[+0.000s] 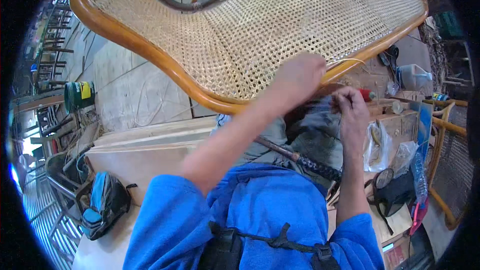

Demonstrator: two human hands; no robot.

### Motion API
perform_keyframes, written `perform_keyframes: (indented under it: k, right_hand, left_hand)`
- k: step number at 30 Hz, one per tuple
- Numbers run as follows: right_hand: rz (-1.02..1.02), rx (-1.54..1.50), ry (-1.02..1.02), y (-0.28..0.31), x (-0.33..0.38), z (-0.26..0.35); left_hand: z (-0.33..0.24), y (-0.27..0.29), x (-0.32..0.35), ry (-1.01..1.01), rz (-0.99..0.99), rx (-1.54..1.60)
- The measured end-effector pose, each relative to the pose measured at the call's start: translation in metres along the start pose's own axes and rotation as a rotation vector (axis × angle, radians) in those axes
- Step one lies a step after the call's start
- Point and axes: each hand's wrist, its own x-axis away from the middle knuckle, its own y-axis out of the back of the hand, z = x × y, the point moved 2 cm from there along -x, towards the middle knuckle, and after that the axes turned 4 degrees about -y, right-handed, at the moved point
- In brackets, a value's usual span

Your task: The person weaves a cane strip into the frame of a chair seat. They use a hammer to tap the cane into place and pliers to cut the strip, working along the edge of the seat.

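A long curved piece of furniture with woven cane webbing (260, 20) and a glossy orange-brown wooden frame (172, 71) lies across the space in front of me. My left hand (301, 73), slightly blurred, is closed over the near edge of the webbing. A thin pale cane strand (352, 60) arcs out from its fingers toward the right, above the frame rail. Lower and to the right, my right hand (353, 107) is raised just off the rail with curled fingers. Whatever it may pinch is too small to make out.
A wooden bench (140, 162) extends left, with a backpack (102, 205) beside it. At right are a red object (367, 94), a translucent jug (415, 76), plastic bags (377, 145), a bottle (419, 175) and another cane-panelled frame (442, 170). A green bucket (78, 96) stands far left.
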Motion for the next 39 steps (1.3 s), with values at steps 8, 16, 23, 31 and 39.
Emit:
perform_keyframes:
  k: [8, 16, 23, 31, 39]
  right_hand:
    - [0.201, 0.258, 0.322, -0.043, -0.022, 0.014]
    - [0.247, 0.362, 0.354, -0.051, -0.030, 0.012]
    - [0.251, 0.436, 0.414, -0.052, -0.033, 0.009]
    - [0.324, 0.654, 0.440, -0.055, -0.040, 0.012]
    - [0.083, 0.711, 0.526, -0.071, -0.025, 0.010]
  left_hand:
    - [0.052, -0.001, -0.057, -0.060, 0.609, 0.161]
    - [0.052, -0.002, -0.064, -0.125, 0.563, 0.063]
    - [0.059, -0.006, -0.069, -0.184, 0.594, 0.039]
    - [0.066, -0.014, -0.074, -0.183, 0.609, 0.060]
    - [0.054, -0.016, -0.086, -0.100, 0.768, -0.122]
